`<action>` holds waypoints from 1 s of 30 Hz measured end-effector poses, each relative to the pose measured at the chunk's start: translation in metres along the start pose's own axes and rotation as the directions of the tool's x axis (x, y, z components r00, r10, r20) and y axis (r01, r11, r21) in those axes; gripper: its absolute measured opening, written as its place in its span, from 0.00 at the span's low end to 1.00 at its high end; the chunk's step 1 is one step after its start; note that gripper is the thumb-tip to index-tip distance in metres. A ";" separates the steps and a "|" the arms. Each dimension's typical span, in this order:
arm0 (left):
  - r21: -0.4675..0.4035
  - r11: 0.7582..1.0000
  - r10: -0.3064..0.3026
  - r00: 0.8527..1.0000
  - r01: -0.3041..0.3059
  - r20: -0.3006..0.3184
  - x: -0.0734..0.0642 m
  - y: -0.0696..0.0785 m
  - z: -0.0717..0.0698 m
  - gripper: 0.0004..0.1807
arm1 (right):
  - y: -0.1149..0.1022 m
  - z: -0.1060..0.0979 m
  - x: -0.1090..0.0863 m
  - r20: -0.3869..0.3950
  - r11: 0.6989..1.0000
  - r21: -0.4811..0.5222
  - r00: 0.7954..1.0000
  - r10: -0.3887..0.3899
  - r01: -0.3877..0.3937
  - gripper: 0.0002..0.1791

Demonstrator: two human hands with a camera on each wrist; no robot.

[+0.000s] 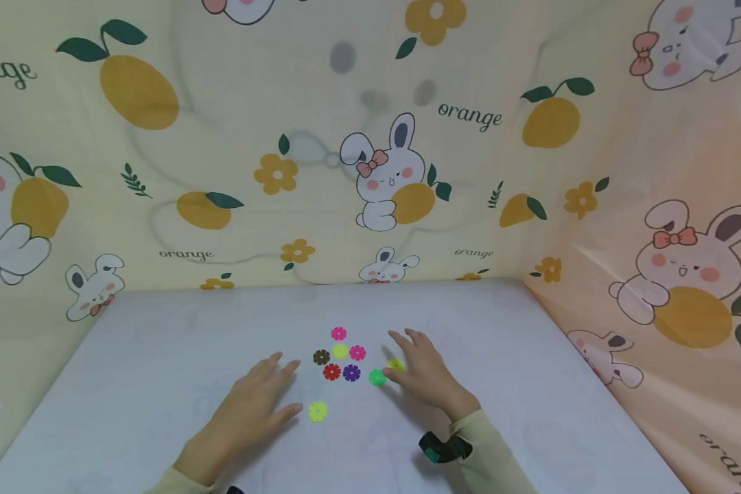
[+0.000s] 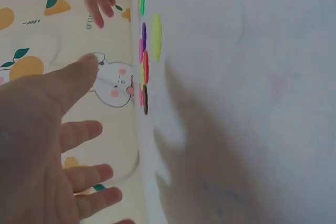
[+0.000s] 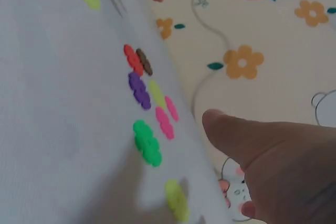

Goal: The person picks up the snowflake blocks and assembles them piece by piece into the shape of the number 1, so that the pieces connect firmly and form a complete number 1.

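Observation:
Several small notched plastic discs lie flat on the white table. A brown disc (image 1: 321,357), a red disc (image 1: 331,372), a purple disc (image 1: 351,372) and two pink ones cluster around a yellow disc (image 1: 340,351). My left hand (image 1: 250,405) hovers left of them with fingers spread, holding nothing. Its thumb points toward a separate yellow disc (image 1: 318,412) nearer me. On the right, my right hand (image 1: 429,374) is spread above the table, its thumb overlapping the green disc (image 1: 377,377) and another yellow disc in the head view. In the right wrist view, the green disc (image 3: 147,143) shows whole.
The white table (image 1: 160,357) meets a cloth backdrop (image 1: 321,89) printed with rabbits and oranges behind it and at both sides. A dark strap (image 1: 446,449) sits at my right wrist, by the pale sleeve (image 1: 490,453).

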State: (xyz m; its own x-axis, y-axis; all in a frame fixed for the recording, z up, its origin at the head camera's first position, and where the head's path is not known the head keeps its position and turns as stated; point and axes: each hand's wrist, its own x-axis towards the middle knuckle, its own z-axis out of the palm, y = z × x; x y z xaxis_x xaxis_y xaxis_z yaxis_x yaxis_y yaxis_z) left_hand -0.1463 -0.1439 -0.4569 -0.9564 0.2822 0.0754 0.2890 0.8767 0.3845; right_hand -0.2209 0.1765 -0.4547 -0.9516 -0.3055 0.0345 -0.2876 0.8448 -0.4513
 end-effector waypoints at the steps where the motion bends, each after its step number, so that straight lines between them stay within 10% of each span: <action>1: -0.027 1.000 0.006 1.000 -0.006 0.009 0.001 0.001 0.001 0.38 | 0.002 0.001 0.001 0.003 1.000 0.004 1.000 0.000 0.000 0.40; 10: -0.263 0.961 0.115 0.987 -0.081 0.114 0.007 0.009 0.010 0.30 | 0.015 0.006 0.005 0.039 0.996 0.068 0.998 0.055 -0.057 0.35; 30: -0.169 0.978 0.137 0.988 -0.123 0.072 0.013 0.017 0.022 0.20 | 0.025 0.015 0.009 0.007 0.996 0.068 0.999 0.051 -0.051 0.16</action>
State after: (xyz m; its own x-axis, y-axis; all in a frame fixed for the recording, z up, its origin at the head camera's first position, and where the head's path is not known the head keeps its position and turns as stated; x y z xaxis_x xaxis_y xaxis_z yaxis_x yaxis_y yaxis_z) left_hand -0.1525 -0.1164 -0.4699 -0.9022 0.4270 0.0604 0.3932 0.7570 0.5219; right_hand -0.2351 0.1881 -0.4792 -0.9642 -0.2651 0.0050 -0.2302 0.8275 -0.5121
